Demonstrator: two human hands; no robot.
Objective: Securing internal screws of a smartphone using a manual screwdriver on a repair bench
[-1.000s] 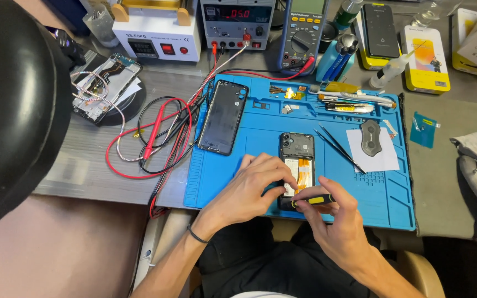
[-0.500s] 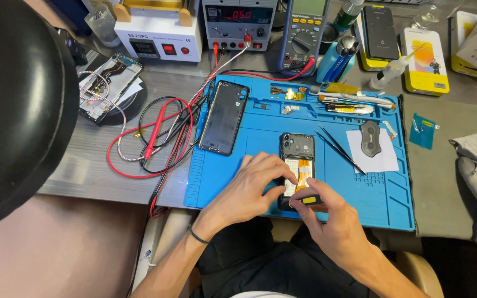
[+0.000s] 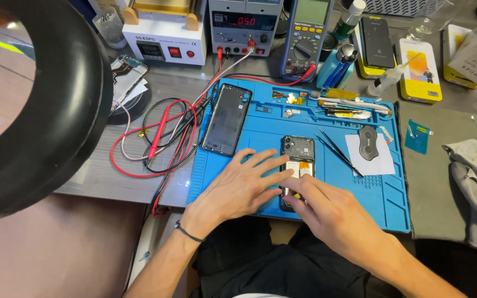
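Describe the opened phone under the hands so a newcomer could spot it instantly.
Start at the blue work mat. Near its front edge, both hands rest on the opened phone. Unlike the glossy black back cover to its left, it shows bare internals and orange strips.

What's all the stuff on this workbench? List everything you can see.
opened phone: one, black, mid mat, under both hands
back cover: one, dark, mat's left part
work mat: one, blue, on the desk
tweezers: black, right of the opened phone
test leads: red and black, left of mat
multimeter: one, blue-edged, behind mat
power supply: one, grey, behind mat
magnifier lamp: one, black ring, far left
cloth: one, grey, far right
left hand: flat on the phone's left edge
right hand: fingertips on the phone's lower part
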